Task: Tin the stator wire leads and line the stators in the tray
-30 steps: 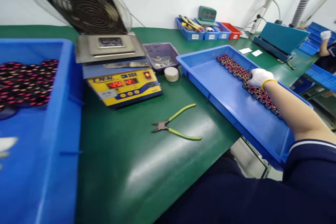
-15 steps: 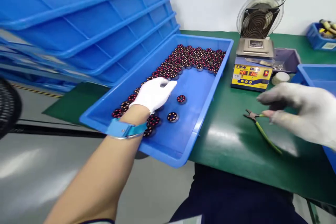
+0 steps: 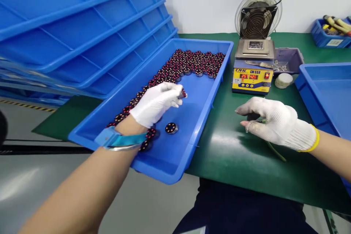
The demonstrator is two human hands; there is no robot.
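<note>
My left hand (image 3: 159, 103), in a white glove, is closed on a small round black part (image 3: 183, 94) with pinkish dots on its face. It is above a blue tray (image 3: 189, 128) that holds many such parts. Close below the hand, a single round black part (image 3: 171, 128) with gold dots lies apart from the others. My right hand (image 3: 270, 120), in a white glove with dark-stained fingertips, hovers over the green bench, thumb and fingers apart. Beneath it are green-handled cutters (image 3: 276, 152), mostly covered by the hand.
Stacked blue trays (image 3: 90, 33) lean at the left. Behind the bench middle stands a yellow solder pot (image 3: 251, 80) with a fan (image 3: 256, 23) above. A round white container (image 3: 283, 80) and a grey bin (image 3: 297, 56) sit beside it. Another blue tray (image 3: 326, 87) is at right.
My left hand has picked up a round part from the tray floor. The view has shifted, and my right hand is now over the cutters, covering their jaws.
</note>
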